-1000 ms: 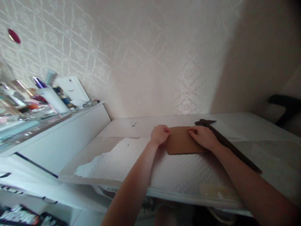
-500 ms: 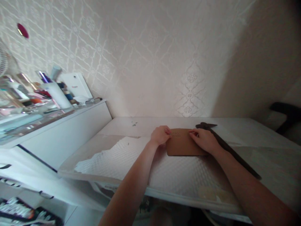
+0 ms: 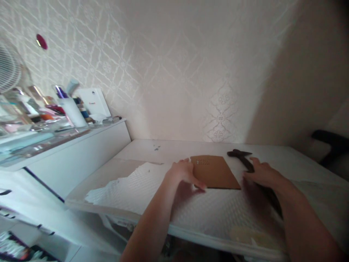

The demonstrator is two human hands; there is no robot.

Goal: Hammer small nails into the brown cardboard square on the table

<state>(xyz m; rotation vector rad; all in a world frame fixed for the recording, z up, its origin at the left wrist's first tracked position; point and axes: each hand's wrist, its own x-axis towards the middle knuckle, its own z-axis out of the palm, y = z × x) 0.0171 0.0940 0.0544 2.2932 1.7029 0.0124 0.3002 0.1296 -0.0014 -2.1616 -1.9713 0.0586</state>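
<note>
A flat brown piece (image 3: pixel 214 171) with a few rows of small holes near its far edge lies on a white textured mat (image 3: pixel 152 189) on the table. My left hand (image 3: pixel 183 175) hovers at its left edge, fingers spread, thumb reaching under the near corner. My right hand (image 3: pixel 262 174) is off the piece to its right, fingers loosely stretched, over a long dark strap-like tool (image 3: pixel 244 159) that runs back toward me. Neither hand grips anything that I can see.
A white shelf unit (image 3: pixel 81 145) stands at the left, crowded with bottles, tubes and a white box (image 3: pixel 94 103). A fan (image 3: pixel 9 69) shows at the far left. A dark chair arm (image 3: pixel 331 140) sits at the right edge. Wallpapered wall behind.
Both hands have come off the far end of the brown piece and drawn back toward me, the left to its near left corner, the right out over the dark tool. The view tilted slightly.
</note>
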